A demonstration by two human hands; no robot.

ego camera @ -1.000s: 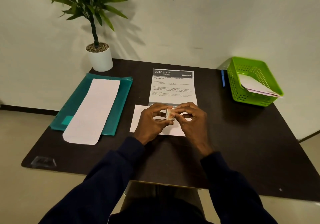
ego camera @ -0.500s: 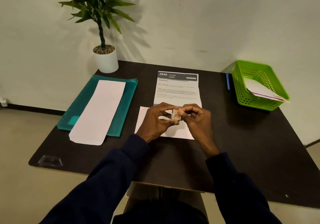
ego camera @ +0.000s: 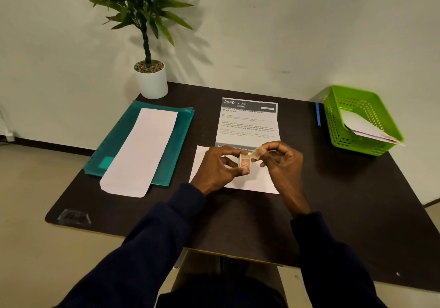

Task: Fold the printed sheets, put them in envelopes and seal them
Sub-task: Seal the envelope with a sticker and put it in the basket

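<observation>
Peeling tape [ego camera: 256,154] off small roll [ego camera: 244,162]: left hand [ego camera: 217,167] pinches roll, right hand [ego camera: 281,162] fingers grip strip. Envelope [ego camera: 252,179] underneath, near-centre table [ego camera: 357,200], unsealed; printed sheet [ego camera: 247,124] beyond, unfolded; filled envelopes in basket [ego camera: 362,121].

A printed sheet [ego camera: 248,123] headed "2940 KITCHEN" is lying flat mid-worktop, its near edge overlapping a white envelope [ego camera: 252,180]; another long white envelope [ego camera: 140,151] is resting far left.

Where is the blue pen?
The blue pen lies at the far right of the table in the head view, right beside the left wall of the green basket.
</observation>
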